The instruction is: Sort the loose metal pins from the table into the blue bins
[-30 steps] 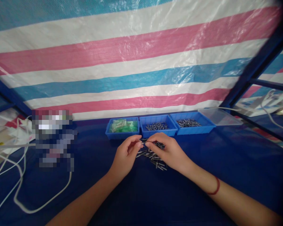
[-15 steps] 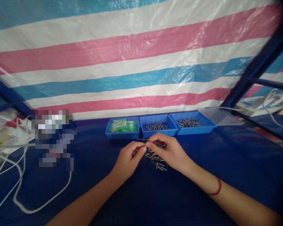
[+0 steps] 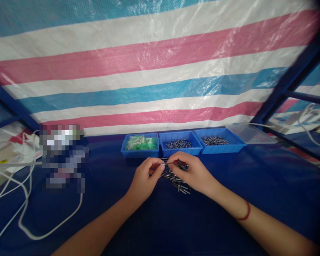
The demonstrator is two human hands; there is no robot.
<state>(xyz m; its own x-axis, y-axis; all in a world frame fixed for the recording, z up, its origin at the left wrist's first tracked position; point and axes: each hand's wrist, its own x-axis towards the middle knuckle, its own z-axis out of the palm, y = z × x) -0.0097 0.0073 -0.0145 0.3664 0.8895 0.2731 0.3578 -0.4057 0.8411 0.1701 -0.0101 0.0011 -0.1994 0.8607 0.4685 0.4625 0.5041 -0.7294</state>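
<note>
My left hand (image 3: 147,177) and my right hand (image 3: 192,173) meet above the blue table, both closed in a pinch. Between their fingertips runs a thin metal piece, which looks like a blind rivet (image 3: 165,163); the fingers cover its ends. Under and behind my right hand lies a loose pile of similar rivets (image 3: 180,185), partly hidden by the hand. Just beyond, a blue bin (image 3: 180,153) holds more thin metal pieces. To its right a second blue bin (image 3: 224,148) contains darker-looking ones, and to its left a third bin (image 3: 140,154) holds green and clear packets.
A clear plastic lid (image 3: 253,135) lies right of the bins. White cables (image 3: 37,237) loop over the table's left side, near a blurred-out patch (image 3: 64,156). A striped plastic sheet (image 3: 149,85) hangs behind, between blue metal posts (image 3: 282,85).
My hands have drawn slightly apart, so more of the thin rivet shows between the fingertips. The view has shifted a little; the bins and the pile look the same.
</note>
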